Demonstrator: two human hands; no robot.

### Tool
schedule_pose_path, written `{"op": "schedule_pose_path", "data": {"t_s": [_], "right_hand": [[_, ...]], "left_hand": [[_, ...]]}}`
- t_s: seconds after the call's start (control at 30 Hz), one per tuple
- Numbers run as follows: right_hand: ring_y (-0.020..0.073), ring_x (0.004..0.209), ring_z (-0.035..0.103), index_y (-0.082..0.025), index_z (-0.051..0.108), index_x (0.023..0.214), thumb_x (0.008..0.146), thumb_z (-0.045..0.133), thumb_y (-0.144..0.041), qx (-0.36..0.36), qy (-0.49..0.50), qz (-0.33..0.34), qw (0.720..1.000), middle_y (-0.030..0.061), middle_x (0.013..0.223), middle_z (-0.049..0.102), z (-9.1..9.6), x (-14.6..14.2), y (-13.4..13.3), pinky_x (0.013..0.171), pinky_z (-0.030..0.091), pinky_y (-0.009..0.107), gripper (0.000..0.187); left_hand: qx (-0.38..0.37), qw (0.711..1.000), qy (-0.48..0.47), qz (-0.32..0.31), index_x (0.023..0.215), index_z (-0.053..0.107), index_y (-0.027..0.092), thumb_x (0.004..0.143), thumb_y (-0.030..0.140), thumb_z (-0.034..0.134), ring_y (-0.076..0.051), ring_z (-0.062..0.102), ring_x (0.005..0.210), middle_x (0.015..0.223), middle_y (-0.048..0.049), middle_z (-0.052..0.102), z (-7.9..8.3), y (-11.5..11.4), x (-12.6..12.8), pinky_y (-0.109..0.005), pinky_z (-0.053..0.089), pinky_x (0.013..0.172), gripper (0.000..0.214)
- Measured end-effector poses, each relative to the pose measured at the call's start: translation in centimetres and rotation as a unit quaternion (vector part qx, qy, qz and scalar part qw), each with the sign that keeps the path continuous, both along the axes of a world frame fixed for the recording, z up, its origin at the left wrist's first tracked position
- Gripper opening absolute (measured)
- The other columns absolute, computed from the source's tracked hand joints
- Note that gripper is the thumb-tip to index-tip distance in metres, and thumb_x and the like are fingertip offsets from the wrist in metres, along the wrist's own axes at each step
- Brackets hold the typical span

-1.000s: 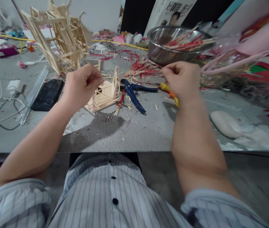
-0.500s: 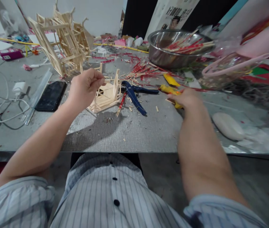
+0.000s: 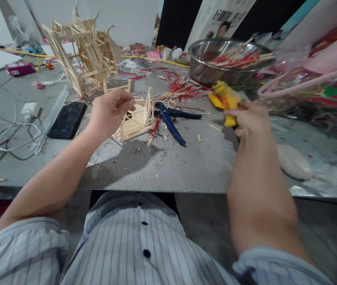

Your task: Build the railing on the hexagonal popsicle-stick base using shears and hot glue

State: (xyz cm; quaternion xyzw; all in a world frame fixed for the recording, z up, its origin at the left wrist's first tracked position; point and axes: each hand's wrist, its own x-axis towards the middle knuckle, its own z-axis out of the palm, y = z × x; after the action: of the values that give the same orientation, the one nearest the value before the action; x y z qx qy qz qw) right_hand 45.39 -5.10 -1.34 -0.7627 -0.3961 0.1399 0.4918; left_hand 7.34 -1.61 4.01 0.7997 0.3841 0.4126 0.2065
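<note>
Fingers pressed together, the left hand (image 3: 110, 111) hung by a stick frame (image 3: 135, 123) left of blue pliers (image 3: 170, 121); right of these, the right hand (image 3: 253, 118) gripped a yellow tool (image 3: 227, 98).

Matt wooden frame (image 3: 135, 124), glossy phone (image 3: 66, 122), shiny metal basin (image 3: 199, 69)

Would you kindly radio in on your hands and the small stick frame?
Right hand gripping yellow tool. Left hand pinched, contents unclear. Small stick frame partly hidden behind left hand. Blue tool close beside it.
</note>
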Motion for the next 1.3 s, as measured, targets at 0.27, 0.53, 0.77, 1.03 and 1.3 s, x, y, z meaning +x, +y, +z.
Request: {"op": "schedule_pose_path", "data": {"t_s": [0.27,0.53,0.77,1.03,1.3], "right_hand": [[0.0067,0.054,0.04,-0.024,0.054,0.072,0.053,0.061,-0.006,0.112,0.314,0.242,0.911,-0.0062,0.064,0.042,3.9,-8.3,-2.1,0.055,0.034,0.028,0.028],[0.0069,0.049,0.048,-0.023,0.06,0.089,0.053,0.071,-0.011,0.079,0.304,0.274,0.909,-0.0017,0.083,0.068,3.6,-12.1,-2.8,0.052,0.043,0.029,0.039],[0.0052,0.041,0.041,-0.021,0.064,0.083,0.053,0.086,-0.031,0.054,0.373,0.394,0.838,-0.0064,0.059,0.059,2.3,-11.7,-2.5,0.042,0.04,0.023,0.039],[0.005,0.035,0.045,-0.019,0.066,0.08,0.057,0.089,-0.04,0.042,0.435,0.487,0.756,-0.006,0.059,0.064,2.3,-12.5,-2.8,0.037,0.045,0.02,0.039],[0.005,0.034,0.041,-0.02,0.062,0.077,0.052,0.089,-0.04,0.053,0.419,0.477,0.771,-0.0075,0.054,0.059,2.3,-12.7,-2.7,0.036,0.043,0.021,0.043]], "left_hand": [[0.069,0.997,0.016,0.04,0.076,0.061,0.025,0.086,0.028,0.058,-0.022,0.058,0.095,0.082,-0.0042,0.067,0.1,-0.6,0.4,-0.04,0.046,0.09,0.011],[0.071,0.995,0.056,0.035,0.077,0.062,0.023,0.087,0.028,0.06,-0.02,0.06,0.094,0.082,-0.0031,0.069,-0.2,-0.5,0.6,-0.039,0.046,0.096,0.011],[0.113,0.987,0.019,-0.112,0.084,0.065,0.02,0.088,0.037,0.062,-0.021,0.067,0.104,0.115,-0.0088,0.07,-0.6,-0.9,0.9,-0.036,0.055,0.089,0.018],[0.003,0.951,-0.07,-0.302,0.081,0.064,0.018,0.09,0.046,0.061,-0.027,0.069,0.11,0.145,-0.0107,0.053,-1.7,-1.6,3.7,-0.041,0.06,0.087,0.03],[-0.067,0.935,-0.122,-0.326,0.08,0.065,0.017,0.083,0.04,0.072,-0.026,0.061,0.125,0.126,-0.01,0.067,-1.9,-1.3,4.8,-0.038,0.054,0.1,0.025]]}}
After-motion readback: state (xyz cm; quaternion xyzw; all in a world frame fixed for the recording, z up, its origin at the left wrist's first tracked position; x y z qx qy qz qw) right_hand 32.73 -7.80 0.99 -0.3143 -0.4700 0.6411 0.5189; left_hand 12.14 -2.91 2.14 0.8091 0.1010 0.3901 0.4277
